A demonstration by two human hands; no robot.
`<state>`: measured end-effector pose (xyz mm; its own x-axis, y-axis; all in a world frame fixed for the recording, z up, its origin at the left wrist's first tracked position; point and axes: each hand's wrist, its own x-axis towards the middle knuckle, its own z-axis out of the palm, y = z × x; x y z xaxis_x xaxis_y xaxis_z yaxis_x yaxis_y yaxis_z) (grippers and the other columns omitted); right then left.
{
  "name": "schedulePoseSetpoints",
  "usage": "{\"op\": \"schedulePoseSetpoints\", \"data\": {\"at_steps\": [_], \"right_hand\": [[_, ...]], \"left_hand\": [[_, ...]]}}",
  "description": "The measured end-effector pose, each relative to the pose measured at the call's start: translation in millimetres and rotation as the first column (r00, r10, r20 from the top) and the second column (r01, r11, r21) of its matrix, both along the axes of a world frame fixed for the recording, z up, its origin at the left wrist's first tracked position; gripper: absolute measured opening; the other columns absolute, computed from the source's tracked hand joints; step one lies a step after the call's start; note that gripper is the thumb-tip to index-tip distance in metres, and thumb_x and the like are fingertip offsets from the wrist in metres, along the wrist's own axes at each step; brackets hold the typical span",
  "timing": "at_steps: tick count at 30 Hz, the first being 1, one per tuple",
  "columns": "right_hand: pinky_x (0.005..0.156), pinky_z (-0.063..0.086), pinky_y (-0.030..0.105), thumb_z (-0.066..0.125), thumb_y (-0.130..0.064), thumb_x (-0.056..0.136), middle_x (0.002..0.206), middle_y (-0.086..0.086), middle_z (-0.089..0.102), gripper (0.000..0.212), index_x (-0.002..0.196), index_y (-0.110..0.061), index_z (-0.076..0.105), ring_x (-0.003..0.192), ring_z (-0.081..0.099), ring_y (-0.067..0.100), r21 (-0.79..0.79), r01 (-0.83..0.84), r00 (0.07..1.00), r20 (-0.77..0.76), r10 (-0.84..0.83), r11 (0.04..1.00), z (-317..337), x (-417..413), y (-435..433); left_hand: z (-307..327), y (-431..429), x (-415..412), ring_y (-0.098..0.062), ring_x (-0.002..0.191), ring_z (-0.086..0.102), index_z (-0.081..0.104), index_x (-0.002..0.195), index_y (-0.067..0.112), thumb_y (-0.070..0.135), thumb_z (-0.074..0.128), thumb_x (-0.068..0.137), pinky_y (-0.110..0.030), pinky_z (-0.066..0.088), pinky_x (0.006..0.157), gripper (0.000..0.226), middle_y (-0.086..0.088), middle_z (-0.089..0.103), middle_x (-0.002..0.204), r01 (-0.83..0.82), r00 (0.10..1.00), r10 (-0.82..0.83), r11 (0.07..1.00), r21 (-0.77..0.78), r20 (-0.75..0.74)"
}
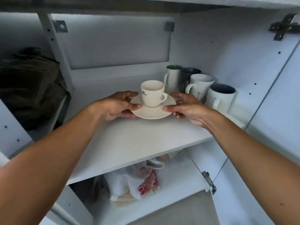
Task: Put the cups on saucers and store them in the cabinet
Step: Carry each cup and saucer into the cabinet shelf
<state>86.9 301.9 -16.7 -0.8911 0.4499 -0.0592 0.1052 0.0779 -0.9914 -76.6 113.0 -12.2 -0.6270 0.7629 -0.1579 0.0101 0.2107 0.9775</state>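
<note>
Head view shows the cup (153,93) upright on its saucer (153,112), carried over the cabinet shelf (129,143). Left hand (116,106) and right hand (186,108) each pinch opposite rim edges, likely to keep it level beside the mugs (199,86).

The white cabinet shelf (129,143) bears 4 mugs (200,86) in a row at its right rear.
</note>
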Motion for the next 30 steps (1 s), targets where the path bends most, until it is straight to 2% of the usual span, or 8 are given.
{"op": "schedulePoseSetpoints", "data": {"at_steps": [6, 11, 12, 14, 16, 22, 25, 30], "right_hand": [[0.048, 0.050, 0.018, 0.084, -0.004, 0.074, 0.073, 0.000, 0.063, 0.052, 0.116, -0.016, 0.057, 0.046, 0.054, 0.007, 0.048, 0.061, 0.998, -0.008, -0.061, 0.997, -1.9, -55.5, 19.3], [0.048, 0.048, 0.019, 0.085, -0.008, 0.074, 0.073, 0.000, 0.062, 0.066, 0.133, -0.012, 0.054, 0.042, 0.051, 0.005, 0.084, 0.112, 0.993, 0.022, -0.114, 0.990, -9.4, -95.7, 39.9], [0.049, 0.048, 0.019, 0.085, -0.009, 0.075, 0.078, 0.000, 0.063, 0.069, 0.135, -0.011, 0.053, 0.045, 0.051, 0.006, 0.092, 0.118, 0.992, 0.027, -0.121, 0.989, -10.6, -102.7, 43.8], [0.049, 0.049, 0.017, 0.083, -0.008, 0.077, 0.094, 0.002, 0.064, 0.069, 0.138, -0.010, 0.051, 0.050, 0.051, 0.008, 0.091, 0.132, 0.991, 0.026, -0.135, 0.987, -13.3, -116.2, 49.9], [0.047, 0.048, 0.015, 0.081, -0.008, 0.080, 0.109, 0.006, 0.063, 0.066, 0.138, -0.009, 0.051, 0.053, 0.051, 0.009, 0.079, 0.154, 0.987, 0.020, -0.156, 0.985, -16.2, -129.1, 54.0], [0.054, 0.048, 0.019, 0.081, -0.007, 0.080, 0.107, 0.006, 0.063, 0.058, 0.131, -0.005, 0.056, 0.058, 0.056, 0.013, 0.173, 0.205, 0.975, 0.046, -0.215, 0.963, -24.9, -165.5, 64.9], [0.060, 0.051, 0.021, 0.081, -0.009, 0.080, 0.117, 0.006, 0.062, 0.058, 0.132, -0.005, 0.056, 0.063, 0.060, 0.012, 0.236, 0.191, 0.976, 0.060, -0.210, 0.953, -29.4, -176.9, 70.7], [0.093, 0.056, 0.035, 0.080, -0.016, 0.081, 0.113, 0.005, 0.064, 0.053, 0.129, -0.005, 0.060, 0.100, 0.069, 0.023, 0.380, 0.151, 0.973, 0.106, -0.205, 0.913, -27.8, -187.0, 81.1]], "left_hand": [[-0.3, 16.3, -44.1, -0.013, 0.097, 0.064, 0.038, 0.148, 0.017, 0.003, 0.071, 0.084, -0.024, 0.061, 0.066, 0.073, -0.004, 0.042, 0.135, -0.056, 0.997, 0.054, 0.998, -0.034, -0.063], [0.8, 37.9, -74.2, -0.009, 0.079, 0.062, 0.042, 0.146, 0.019, 0.016, 0.077, 0.082, -0.019, 0.056, 0.060, 0.073, -0.003, 0.053, 0.120, -0.122, 0.966, 0.087, 0.983, -0.134, -0.245], [0.5, 41.8, -80.5, -0.012, 0.081, 0.062, 0.043, 0.146, 0.022, 0.023, 0.078, 0.081, -0.021, 0.053, 0.064, 0.073, -0.002, 0.057, 0.118, -0.130, 0.943, 0.068, 0.977, -0.171, -0.326], [-1.6, 47.1, -94.2, -0.016, 0.113, 0.058, 0.043, 0.146, 0.025, 0.035, 0.078, 0.080, -0.023, 0.042, 0.087, 0.075, -0.002, 0.055, 0.134, -0.148, 0.895, 0.034, 0.963, -0.224, -0.445], [-4.8, 50.8, -107.4, -0.017, 0.135, 0.042, 0.041, 0.147, 0.025, 0.040, 0.076, 0.081, -0.022, 0.029, 0.100, 0.076, -0.003, 0.045, 0.148, -0.148, 0.881, 0.014, 0.957, -0.248, -0.472], [-20.0, 62.6, -135.3, -0.017, 0.140, 0.035, 0.041, 0.146, 0.025, 0.043, 0.075, 0.081, -0.024, 0.027, 0.105, 0.076, 0.000, 0.041, 0.152, -0.177, 0.876, 0.009, 0.937, -0.302, -0.483], [-22.6, 69.4, -145.3, -0.017, 0.139, 0.037, 0.041, 0.146, 0.026, 0.044, 0.075, 0.081, -0.026, 0.028, 0.109, 0.076, -0.001, 0.041, 0.151, -0.202, 0.862, 0.019, 0.929, -0.309, -0.506], [-23.2, 81.8, -155.4, -0.018, 0.139, 0.037, 0.038, 0.148, 0.023, 0.049, 0.072, 0.081, -0.027, 0.029, 0.110, 0.080, -0.001, 0.039, 0.153, -0.196, 0.834, -0.042, 0.909, -0.368, -0.550]]}}
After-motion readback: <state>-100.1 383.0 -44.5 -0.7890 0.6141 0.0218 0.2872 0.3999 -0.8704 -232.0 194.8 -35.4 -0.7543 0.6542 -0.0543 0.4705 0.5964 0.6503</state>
